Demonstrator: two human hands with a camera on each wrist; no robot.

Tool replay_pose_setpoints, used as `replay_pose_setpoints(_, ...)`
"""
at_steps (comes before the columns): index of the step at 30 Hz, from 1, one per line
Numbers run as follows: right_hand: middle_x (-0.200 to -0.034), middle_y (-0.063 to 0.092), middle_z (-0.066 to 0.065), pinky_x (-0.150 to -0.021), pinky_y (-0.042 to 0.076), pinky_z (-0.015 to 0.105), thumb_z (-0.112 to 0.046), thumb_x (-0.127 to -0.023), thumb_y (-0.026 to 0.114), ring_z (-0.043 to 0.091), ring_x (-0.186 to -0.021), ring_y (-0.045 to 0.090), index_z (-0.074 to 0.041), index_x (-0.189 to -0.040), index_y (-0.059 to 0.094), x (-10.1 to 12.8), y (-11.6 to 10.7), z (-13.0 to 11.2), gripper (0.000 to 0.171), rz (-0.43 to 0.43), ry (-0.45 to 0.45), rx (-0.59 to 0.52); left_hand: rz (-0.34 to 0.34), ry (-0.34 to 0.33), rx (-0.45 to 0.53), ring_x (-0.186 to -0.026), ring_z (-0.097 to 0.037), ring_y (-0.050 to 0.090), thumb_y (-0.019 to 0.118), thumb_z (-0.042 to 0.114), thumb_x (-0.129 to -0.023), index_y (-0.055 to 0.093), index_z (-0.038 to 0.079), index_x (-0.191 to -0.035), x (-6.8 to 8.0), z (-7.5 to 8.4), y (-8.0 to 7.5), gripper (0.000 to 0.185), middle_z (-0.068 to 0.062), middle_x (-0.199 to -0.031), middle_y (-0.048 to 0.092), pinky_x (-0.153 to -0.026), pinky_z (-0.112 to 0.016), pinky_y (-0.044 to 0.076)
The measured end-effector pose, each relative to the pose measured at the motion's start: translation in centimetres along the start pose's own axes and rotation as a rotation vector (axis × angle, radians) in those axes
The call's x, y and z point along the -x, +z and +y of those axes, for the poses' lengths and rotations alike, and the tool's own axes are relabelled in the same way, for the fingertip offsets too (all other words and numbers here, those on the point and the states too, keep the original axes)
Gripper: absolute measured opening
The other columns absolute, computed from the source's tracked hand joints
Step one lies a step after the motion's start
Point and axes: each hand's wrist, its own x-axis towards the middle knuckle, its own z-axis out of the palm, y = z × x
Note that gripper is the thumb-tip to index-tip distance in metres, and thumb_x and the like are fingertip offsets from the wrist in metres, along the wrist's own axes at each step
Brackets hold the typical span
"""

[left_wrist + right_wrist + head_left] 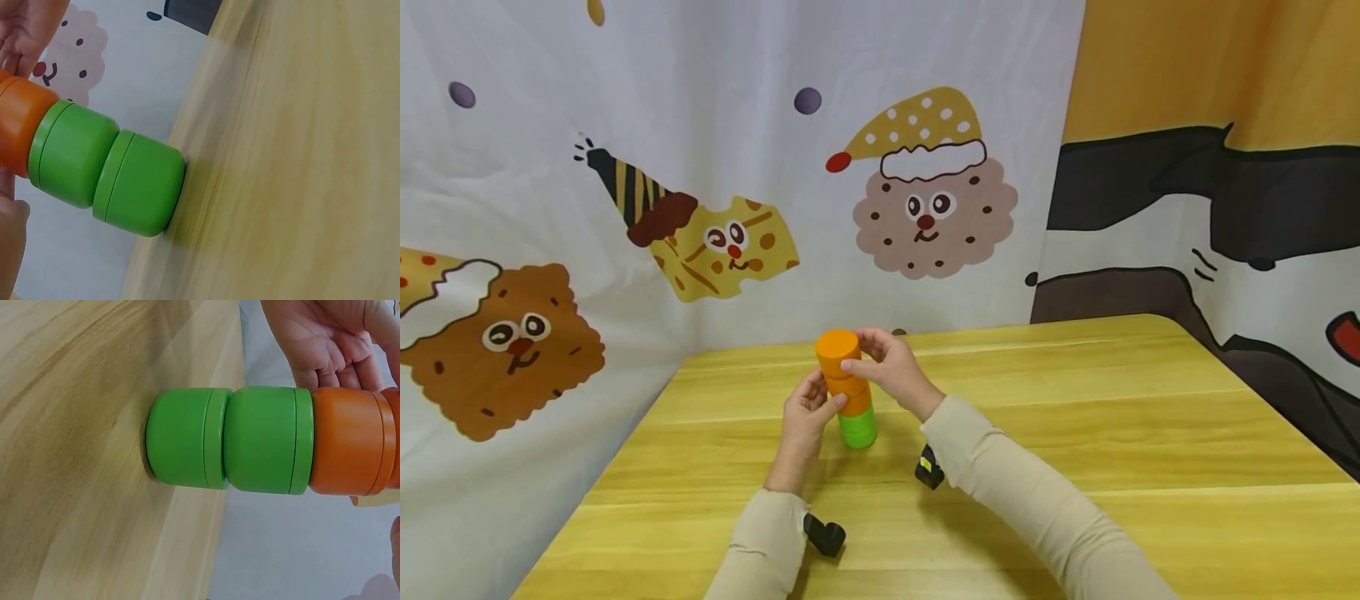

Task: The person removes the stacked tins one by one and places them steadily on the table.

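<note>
A stack of round jars stands on the yellow wooden table (1075, 417). Two green jars (857, 427) (106, 169) (231, 439) form its base, with orange jars above. My left hand (811, 404) holds the lower orange jar (852, 393) (344, 440) from the left, thumb and fingers curled round it. My right hand (880, 360) grips the top orange jar (837, 347) from the right, one finger across its front. In the right wrist view the left hand's fingers (325, 344) show behind the orange jar. The bottom green jar rests flat on the table.
A cloth backdrop with cartoon biscuit figures (925, 208) hangs right behind the table's far edge and along its left side. Black wrist cameras (824, 535) (929, 468) sit under both sleeves. The table stretches bare to the right and towards me.
</note>
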Motion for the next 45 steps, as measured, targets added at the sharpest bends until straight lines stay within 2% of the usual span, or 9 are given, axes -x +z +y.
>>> replay_pose_setpoints(7,-0.117,0.059,0.015,-0.096,0.045,0.037,-0.01,-0.084,0.067,0.027,-0.111,0.055,0.0,-0.12,0.053,0.2,-0.2,-0.2,0.04,0.047,-0.019,-0.014,0.005,0.01,0.001,-0.106,-0.01,0.054,0.061,-0.008,-0.083,0.046,-0.006,-0.128,0.0,-0.2,0.1,0.047,0.003,-0.109,0.059,-0.097,-0.02,0.04)
replay_pose_setpoints(13,-0.119,0.058,0.014,-0.096,0.045,0.036,-0.012,-0.084,0.068,0.027,-0.114,0.054,-0.002,-0.121,0.053,0.2,-0.8,-1.0,0.041,0.064,-0.038,-0.01,-0.001,0.007,0.006,-0.104,-0.011,0.054,0.061,-0.008,-0.083,0.047,-0.006,-0.127,0.0,-0.2,0.0,0.046,0.002,-0.107,0.058,-0.094,-0.021,0.042)
replay_pose_setpoints(16,-0.121,0.057,0.013,-0.096,0.045,0.035,-0.012,-0.083,0.068,0.024,-0.114,0.054,-0.002,-0.123,0.051,0.1,-1.3,-1.2,0.044,0.079,-0.033,-0.013,-0.003,0.014,0.001,-0.102,-0.011,0.055,0.061,-0.009,-0.083,0.047,-0.006,-0.126,0.0,-0.2,0.0,0.045,0.002,-0.107,0.058,-0.093,-0.021,0.043)
replay_pose_setpoints(27,-0.122,0.057,0.014,-0.091,0.048,0.03,-0.01,-0.083,0.068,0.028,-0.113,0.052,-0.003,-0.126,0.052,0.9,-3.6,-1.9,0.046,0.15,-0.062,-0.004,0.015,0.025,0.019,-0.1,-0.01,0.055,0.06,-0.012,-0.081,0.049,-0.006,-0.123,-0.1,-0.1,0.0,0.044,0.004,-0.103,0.059,-0.093,-0.02,0.042)
replay_pose_setpoints(32,-0.126,0.054,0.014,-0.092,0.047,0.028,-0.007,-0.084,0.067,0.025,-0.118,0.05,-0.001,-0.126,0.05,1.8,-4.2,-1.4,0.046,0.164,-0.045,-0.017,0.005,0.032,0.022,-0.102,-0.009,0.054,0.061,-0.01,-0.081,0.048,-0.005,-0.124,-0.1,-0.1,0.0,0.045,0.005,-0.104,0.06,-0.095,-0.019,0.041)
replay_pose_setpoints(39,-0.124,0.055,0.013,-0.092,0.047,0.025,-0.012,-0.083,0.069,0.02,-0.115,0.052,-0.001,-0.124,0.052,3.0,-4.6,0.4,0.045,0.211,-0.011,-0.042,-0.003,0.06,0.017,-0.101,-0.008,0.055,0.064,-0.007,-0.08,0.05,-0.005,-0.123,-0.2,-0.3,-0.1,0.045,0.005,-0.105,0.06,-0.094,-0.018,0.042)
replay_pose_setpoints(45,-0.124,0.055,0.013,-0.093,0.046,0.023,-0.014,-0.083,0.07,0.021,-0.116,0.052,-0.001,-0.123,0.052,4.4,-5.0,1.6,0.046,0.226,0.029,-0.021,0.003,0.055,0.028,-0.101,-0.009,0.055,0.062,-0.009,-0.08,0.051,-0.003,-0.122,-0.2,-0.3,0.0,0.043,0.005,-0.104,0.061,-0.094,-0.018,0.042)
